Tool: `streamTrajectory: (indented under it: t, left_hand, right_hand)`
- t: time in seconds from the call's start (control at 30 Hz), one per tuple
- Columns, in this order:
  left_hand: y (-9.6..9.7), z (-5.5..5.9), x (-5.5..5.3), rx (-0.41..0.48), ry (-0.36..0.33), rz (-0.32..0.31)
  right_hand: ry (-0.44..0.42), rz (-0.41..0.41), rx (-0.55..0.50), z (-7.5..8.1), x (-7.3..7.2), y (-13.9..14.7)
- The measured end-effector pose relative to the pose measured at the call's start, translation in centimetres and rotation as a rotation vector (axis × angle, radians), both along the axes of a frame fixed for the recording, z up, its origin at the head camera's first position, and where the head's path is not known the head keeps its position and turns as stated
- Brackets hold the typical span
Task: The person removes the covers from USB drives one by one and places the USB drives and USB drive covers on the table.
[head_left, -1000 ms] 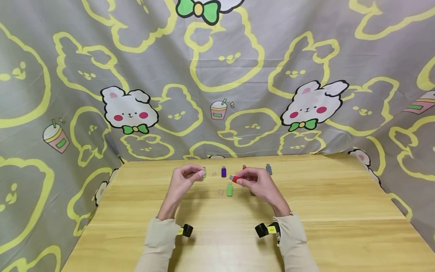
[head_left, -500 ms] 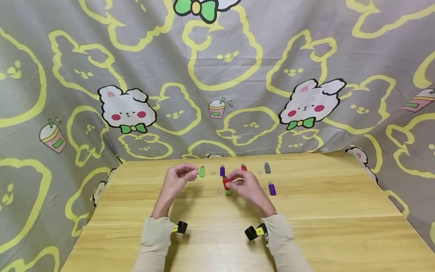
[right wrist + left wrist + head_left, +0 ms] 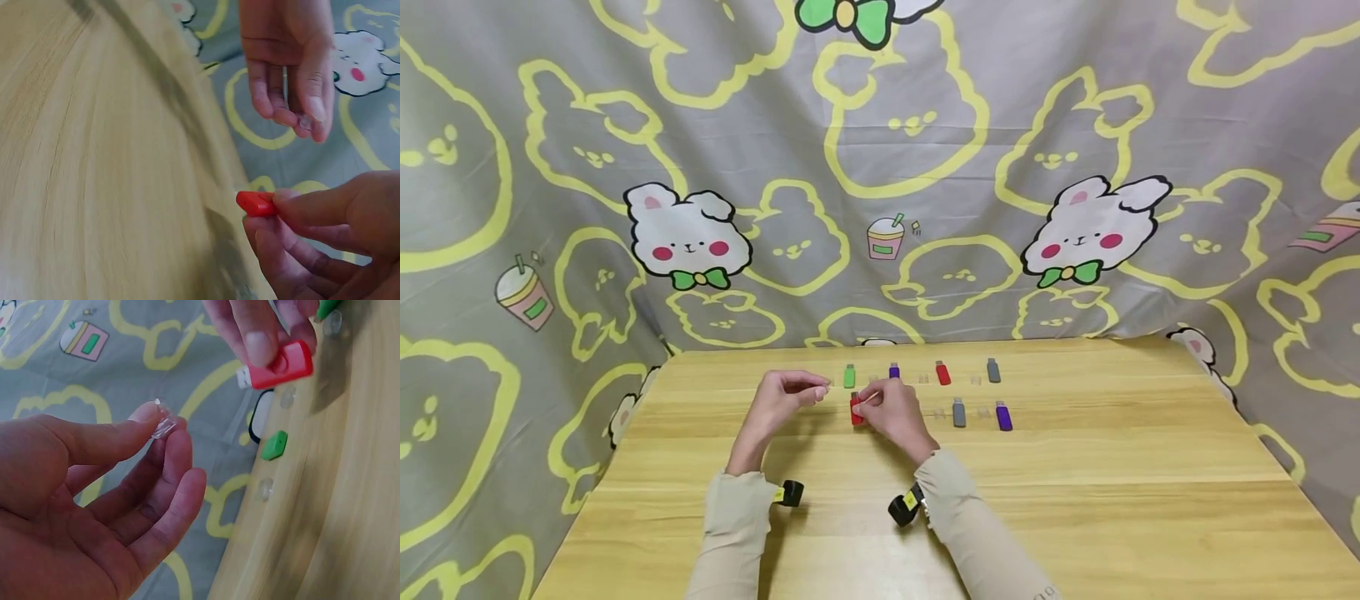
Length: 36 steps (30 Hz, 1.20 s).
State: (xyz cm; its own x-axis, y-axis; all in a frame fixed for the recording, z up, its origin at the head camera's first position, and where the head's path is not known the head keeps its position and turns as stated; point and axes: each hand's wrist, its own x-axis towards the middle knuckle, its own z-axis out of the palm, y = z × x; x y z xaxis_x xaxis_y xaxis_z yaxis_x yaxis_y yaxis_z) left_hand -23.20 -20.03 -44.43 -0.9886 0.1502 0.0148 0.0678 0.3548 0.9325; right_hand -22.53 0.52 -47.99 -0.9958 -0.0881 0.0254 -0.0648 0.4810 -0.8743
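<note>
My left hand (image 3: 781,398) pinches a small clear plastic cap (image 3: 164,420) between thumb and fingertips, raised over the far left of the table. A red USB stick (image 3: 855,408) is pinched in my right hand (image 3: 891,412), just right of the left hand and apart from the cap. In the left wrist view its metal plug (image 3: 244,377) is bare and points toward the left hand's side. Beyond the hands lie a green USB stick (image 3: 849,376) and a purple USB stick (image 3: 893,371), the latter partly covered by my right hand.
The back row continues with another red stick (image 3: 943,372) and a grey stick (image 3: 993,370). Nearer lie a second grey stick (image 3: 958,412) and a second purple one (image 3: 1003,416). Clear caps (image 3: 975,380) sit between them. A patterned curtain (image 3: 925,167) hangs behind the wooden table (image 3: 1112,500).
My right hand has carried the red stick leftward toward the left hand, uncovering the near grey and purple sticks. The stick's plug swung from pointing left to pointing away. My left hand shifted slightly left.
</note>
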Motion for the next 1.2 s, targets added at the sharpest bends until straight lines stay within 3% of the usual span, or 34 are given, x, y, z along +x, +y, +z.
streamTrajectory:
  t: [0.37,0.7,0.9,1.0,1.2]
  left_hand:
    - [-0.6,-1.0,-0.3,-0.093,-0.004,-0.028]
    - [-0.7,-2.0,-0.4,-0.140,-0.042,-0.023]
    - [-0.5,-2.7,-0.4,-0.123,-0.059,-0.041]
    - [-0.4,-2.8,-0.3,-0.133,-0.073,-0.034]
    - [0.1,-3.2,-0.4,-0.164,-0.098,-0.031]
  right_hand:
    - [0.036,-0.040,0.246,-0.6,-0.4,-1.8]
    - [0.067,-0.011,0.266,0.0,0.5,-1.5]
    - [0.045,0.076,0.137,2.4,1.7,1.7]
    - [0.064,0.113,0.126,3.5,2.3,4.4]
    - [0.094,0.090,0.131,4.8,3.3,10.3]
